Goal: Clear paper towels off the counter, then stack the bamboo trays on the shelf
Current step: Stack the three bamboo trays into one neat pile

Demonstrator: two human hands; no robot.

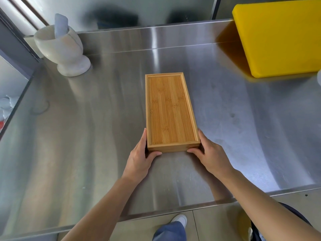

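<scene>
A stack of bamboo trays (171, 110) lies lengthwise in the middle of the steel counter (86, 136); seams on the near end show at least two trays nested together. My left hand (140, 158) grips the near left corner, thumb under the front edge. At the near right corner, my right hand (207, 153) holds the stack in the same way. No paper towels show on the counter.
A white marble mortar with pestle (61, 49) stands at the back left. A thick yellow cutting board (281, 37) leans against the back wall at the right. White crumpled material (7, 105) lies below the counter's left edge. The counter's front edge (156, 214) runs below my forearms.
</scene>
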